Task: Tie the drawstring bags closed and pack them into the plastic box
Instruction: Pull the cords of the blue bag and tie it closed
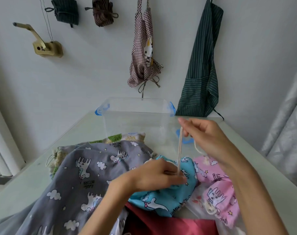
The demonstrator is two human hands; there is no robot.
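The plastic box (136, 122) is taken as the landmark: it stands open at the far middle of the table (86, 133), and nothing can be made out inside it through its clear walls, so no bag is judged to have been packed yet.

To the near left of the box a leaf-print bag (115, 138) is seen, mostly buried, with a gathered cream edge and loose cord showing further left — whether that edge belongs to it cannot be told. Over it, and spreading toward the near left, a large grey bag (86, 168) with unicorns is laid flat; its mouth is not seen tied.

Directly in front of the box the blue bag (163, 200) is being worked on. It is pressed down by the left hand (159, 175), whose fingers are curled over the gathered mouth where the cord leaves it. The cream drawstring (179, 150) is drawn up taut toward the box by the right hand (207, 138), pinched between thumb and fingers, the forefinger held out straight. The mouth looks cinched, but no knot is visible — tying is judged to be in hand.

To the near right of the box a pink bag (217, 189) is lying, bunched, a cord knot showing at its near end. Nearest the person a dark red cloth (169, 224) is seen; whether it is a bag cannot be told.

Counted: one box, four bags plainly seen, one doubtful red piece, two hands. All packing is left, and most tying.
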